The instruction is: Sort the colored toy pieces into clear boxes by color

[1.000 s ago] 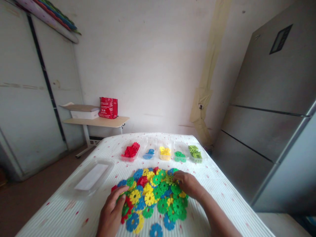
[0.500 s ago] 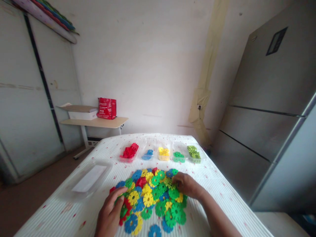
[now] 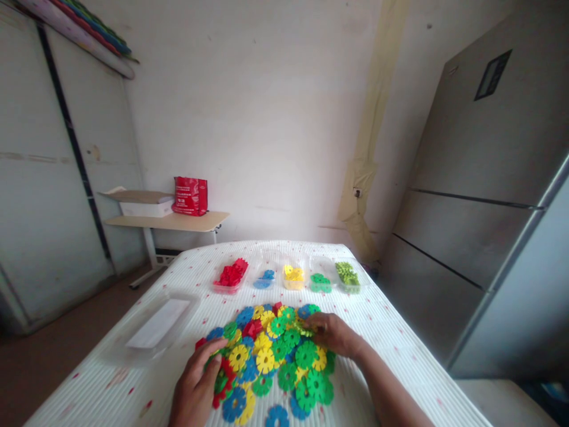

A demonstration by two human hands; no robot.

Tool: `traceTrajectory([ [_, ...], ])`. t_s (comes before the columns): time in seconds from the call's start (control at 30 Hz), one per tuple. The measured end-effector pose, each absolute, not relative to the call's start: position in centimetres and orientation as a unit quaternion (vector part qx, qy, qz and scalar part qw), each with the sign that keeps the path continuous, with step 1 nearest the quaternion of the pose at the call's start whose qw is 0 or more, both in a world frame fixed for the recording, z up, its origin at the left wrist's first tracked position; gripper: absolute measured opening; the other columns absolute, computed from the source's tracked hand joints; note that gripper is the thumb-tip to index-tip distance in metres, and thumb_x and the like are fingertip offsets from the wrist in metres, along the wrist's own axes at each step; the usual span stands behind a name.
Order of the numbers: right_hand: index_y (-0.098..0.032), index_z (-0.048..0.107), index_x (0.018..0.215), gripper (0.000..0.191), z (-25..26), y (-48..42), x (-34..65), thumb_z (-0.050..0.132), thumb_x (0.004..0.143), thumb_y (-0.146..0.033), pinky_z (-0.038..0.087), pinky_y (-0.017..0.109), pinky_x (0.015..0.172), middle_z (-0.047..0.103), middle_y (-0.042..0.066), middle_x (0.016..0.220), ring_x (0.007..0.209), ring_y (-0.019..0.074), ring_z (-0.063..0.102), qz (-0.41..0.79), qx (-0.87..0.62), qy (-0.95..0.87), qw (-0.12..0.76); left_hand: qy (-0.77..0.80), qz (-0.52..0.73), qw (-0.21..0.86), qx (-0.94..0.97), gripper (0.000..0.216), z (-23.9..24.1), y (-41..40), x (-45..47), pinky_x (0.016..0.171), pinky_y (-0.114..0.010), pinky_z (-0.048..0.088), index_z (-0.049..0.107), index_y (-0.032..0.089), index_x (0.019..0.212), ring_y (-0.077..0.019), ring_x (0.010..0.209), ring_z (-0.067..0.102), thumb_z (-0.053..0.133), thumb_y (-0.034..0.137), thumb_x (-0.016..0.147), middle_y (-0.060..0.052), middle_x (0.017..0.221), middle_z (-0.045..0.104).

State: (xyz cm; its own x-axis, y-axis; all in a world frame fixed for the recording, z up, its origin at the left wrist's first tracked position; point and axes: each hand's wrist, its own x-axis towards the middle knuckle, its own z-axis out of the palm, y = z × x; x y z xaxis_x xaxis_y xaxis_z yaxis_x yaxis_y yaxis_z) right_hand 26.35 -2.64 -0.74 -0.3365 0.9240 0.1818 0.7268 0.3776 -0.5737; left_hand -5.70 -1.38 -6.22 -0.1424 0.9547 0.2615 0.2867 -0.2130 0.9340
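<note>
A heap of plastic snowflake discs in yellow, green, blue and red lies on the table, with a yellow disc [image 3: 265, 360] near its middle. My left hand [image 3: 198, 379] rests against the heap's left side, thumb and fingers apart, beside a red disc [image 3: 227, 379]. At the heap's far right, my right hand [image 3: 331, 333] has its fingers closed on the edge of a light green piece [image 3: 303, 328], which is tilted and partly hidden by the fingers. Just below that hand are green discs [image 3: 306, 354].
Along the far side stand clear boxes holding red pieces [image 3: 232, 274], blue discs [image 3: 265, 279], yellow discs [image 3: 294, 276], green discs [image 3: 320, 283] and light green pieces [image 3: 347, 274]. A clear plastic lid [image 3: 178, 320] with a white paper lies left. A fridge [image 3: 466, 237] stands right.
My right hand has shifted slightly left and closed on the light green piece, which now sits more tilted. My left hand has stayed in place. The view has turned slightly.
</note>
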Motion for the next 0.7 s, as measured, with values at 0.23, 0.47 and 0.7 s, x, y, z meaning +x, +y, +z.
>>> traceTrajectory([
  [0.23, -0.016, 0.064, 0.071, 0.016, 0.4, -2.6, 25.9, 0.051, 0.074, -0.024, 0.04, 0.02, 0.056, 0.06, -0.001, 0.064, 0.061, 0.0105, 0.053, 0.185, -0.571, -0.714, 0.361, 0.541, 0.519, 0.323, 0.577, 0.04, -5.9, -1.5, -5.7, 0.096, -0.042, 0.04, 0.067, 0.021, 0.091, -0.0268, 0.102, 0.057, 0.051, 0.051, 0.069, -0.006, 0.103, 0.066],
  [0.47, -0.015, 0.064, 0.075, 0.032, 4.0, -2.3, 31.4, 0.049, 0.073, -0.044, 0.04, 0.023, 0.056, 0.066, 0.004, 0.067, 0.059, 0.0149, 0.056, 0.046, -0.701, -0.527, 0.479, 0.541, 0.523, 0.327, 0.572, 0.042, -6.2, -1.5, -5.7, 0.097, -0.042, 0.038, 0.067, 0.021, 0.091, -0.0271, 0.104, 0.056, 0.051, 0.052, 0.068, -0.007, 0.106, 0.065],
  [0.7, -0.026, 0.067, 0.09, 0.031, 6.3, 0.1, 37.9, 0.045, 0.075, -0.043, 0.038, 0.025, 0.056, 0.068, 0.006, 0.088, 0.076, 0.0203, 0.061, -0.064, -0.889, -0.36, 0.275, 0.541, 0.528, 0.326, 0.567, 0.041, -6.1, -1.4, -5.6, 0.097, -0.043, 0.038, 0.067, 0.022, 0.09, -0.0272, 0.103, 0.056, 0.052, 0.052, 0.067, -0.006, 0.105, 0.066],
])
